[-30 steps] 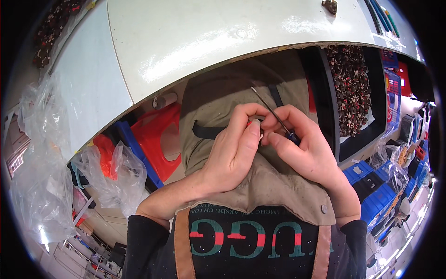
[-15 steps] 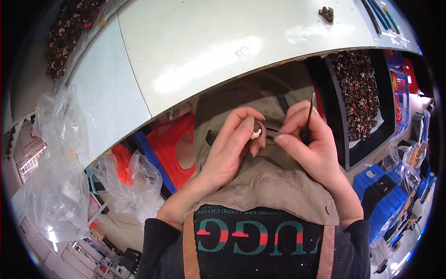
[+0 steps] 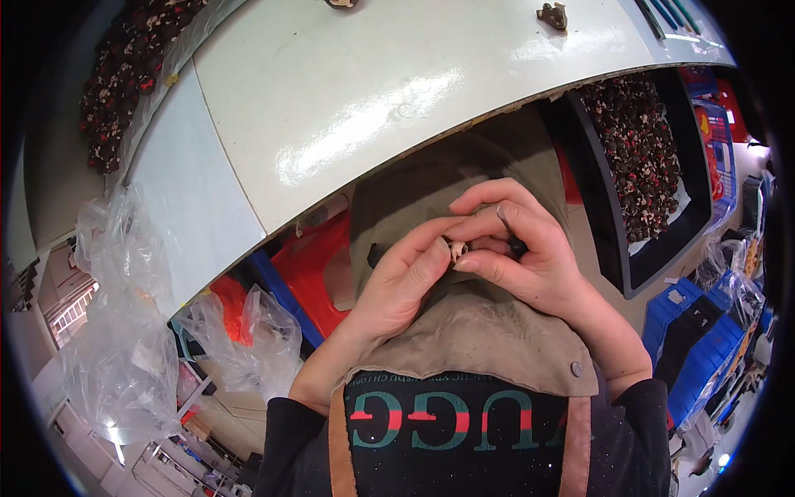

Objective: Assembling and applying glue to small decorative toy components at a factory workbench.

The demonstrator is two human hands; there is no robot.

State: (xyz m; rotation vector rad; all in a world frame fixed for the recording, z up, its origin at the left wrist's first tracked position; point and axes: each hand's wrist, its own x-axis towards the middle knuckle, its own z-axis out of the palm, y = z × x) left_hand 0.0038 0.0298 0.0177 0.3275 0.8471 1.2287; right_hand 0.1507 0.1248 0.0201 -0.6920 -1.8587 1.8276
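Left of the bench (image 3: 331, 91), a heap of small dark, red and cream pieces (image 3: 128, 83) lies beyond its side. A big clear plastic bag (image 3: 124, 323) hangs along that same side, nearer the person, and a smaller clear bag (image 3: 277, 352) with something red inside is close to the bench's near left corner. A red stool (image 3: 302, 265) shows partly under the bench's near edge.

The left hand (image 3: 406, 273) is on the person's side of the bench, above the apron (image 3: 472, 340), its thumb and fingers closed on a small piece (image 3: 458, 248) – dark with cream on it. The piece lies between the two hands, at the left thumb tip and just above the right thumb. The right hand (image 3: 526, 253) is half curled around a dark handle (image 3: 517, 247); whether its thumb presses the piece, I cannot tell.

On the bench, toward its far edge, sits one brown piece (image 3: 553, 16). At the bench's right, below its near edge, stands a black tray (image 3: 598, 190) of similar pieces; a blue crate (image 3: 704, 356) is farther right of the bench – nearer the person than the tray.
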